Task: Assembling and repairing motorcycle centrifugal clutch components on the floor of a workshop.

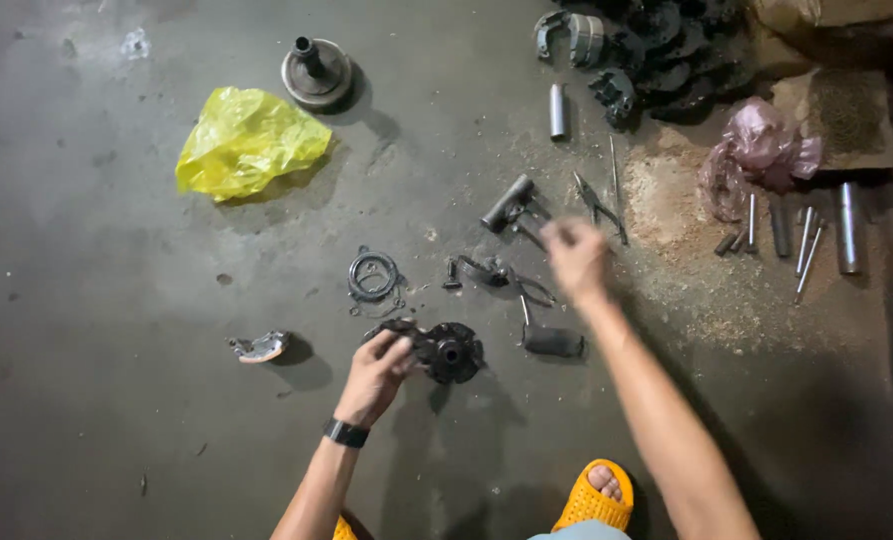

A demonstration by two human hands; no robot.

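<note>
The left hand (374, 375) gripped the rim of a dark round clutch-like part (444, 350) resting on the concrete floor (96, 400) near its near edge, while the right hand (574, 258) hung blurred over a scatter of small tools (511, 205), fingers drawn together, though whether they pinched anything could not be told. A crumpled yellow plastic bag (249, 140) lay toward the far left and a pink bag (761, 145) toward the far right, their contents hidden.

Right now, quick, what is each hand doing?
Left hand: fingers closed on the dark round metal part on the floor.
Right hand: blurred, above the tools; cannot tell whether it holds anything.
</note>
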